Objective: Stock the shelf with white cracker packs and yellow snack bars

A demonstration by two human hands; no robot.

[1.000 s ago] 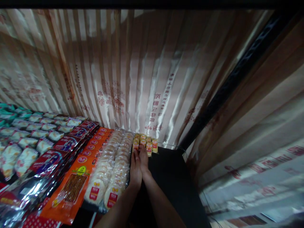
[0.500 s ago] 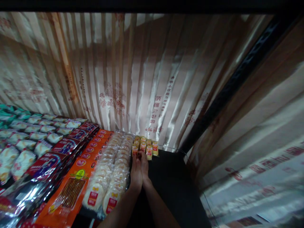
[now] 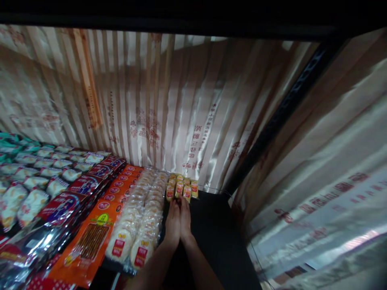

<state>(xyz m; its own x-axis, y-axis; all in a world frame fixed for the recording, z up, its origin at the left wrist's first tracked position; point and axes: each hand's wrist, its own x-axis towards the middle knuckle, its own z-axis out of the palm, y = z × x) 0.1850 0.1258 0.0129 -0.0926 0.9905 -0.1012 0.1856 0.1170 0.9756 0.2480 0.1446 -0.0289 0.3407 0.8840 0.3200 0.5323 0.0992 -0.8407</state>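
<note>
My left hand [image 3: 173, 222] and my right hand [image 3: 185, 219] lie side by side, touching, fingers stretched flat on a dark shelf surface [image 3: 211, 229]. Their fingertips reach the near edge of a small block of yellow and red snack packets [image 3: 180, 187] set against the back. Nothing is gripped in either hand. Just left of my left hand runs a double row of round pale cakes in clear wrappers [image 3: 145, 217].
Further left lie orange packets [image 3: 99, 225], dark red and blue packets [image 3: 78, 189] and white snack bags [image 3: 36, 181]. A pleated satin curtain [image 3: 157, 108] with red print hangs behind and to the right. A dark post [image 3: 272, 121] stands in the corner.
Both hands have slid back a little from the yellow packets, staying together. The view has tilted slightly downward.
</note>
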